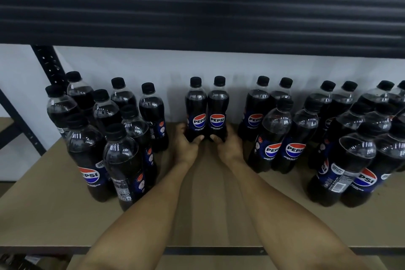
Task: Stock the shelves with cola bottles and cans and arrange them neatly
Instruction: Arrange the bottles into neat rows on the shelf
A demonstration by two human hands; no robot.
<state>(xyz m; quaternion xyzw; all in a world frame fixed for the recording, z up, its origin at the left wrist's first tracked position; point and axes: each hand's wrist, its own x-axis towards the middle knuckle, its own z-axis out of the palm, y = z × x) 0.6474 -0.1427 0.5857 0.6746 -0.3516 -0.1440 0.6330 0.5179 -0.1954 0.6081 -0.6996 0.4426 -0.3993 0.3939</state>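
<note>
Head view, single frame.

- Two cola bottles stand side by side, touching, at the middle rear of the shelf board (208, 208), close to the white wall (175, 66).
- Left bottle (195, 107): upright, long axis vertical, black cap up, logo label turned toward the camera and slightly to the right.
- Right bottle (218, 107): upright, long axis vertical, cap up, logo label square to the camera.
- Left hand (186, 146): fingers curled round the base of the left bottle, thumb across its front.
- Right hand (229, 146): fingers curled round the base of the right bottle, thumb at its front. The two thumbs are near each other but apart.
- Whether the bases rest on the board cannot be told; the hands cover them.
- Both forearms reach in over the front edge of the shelf.
- Left cluster (114, 138) and right cluster (328, 138) of the same bottles flank the held pair with a bare gap on each side. All are upright with caps up, and their labels face various ways.
- Upper shelf (197, 6), dark and ribbed, runs overhead; a perforated upright post (49, 63) is at rear left.
</note>
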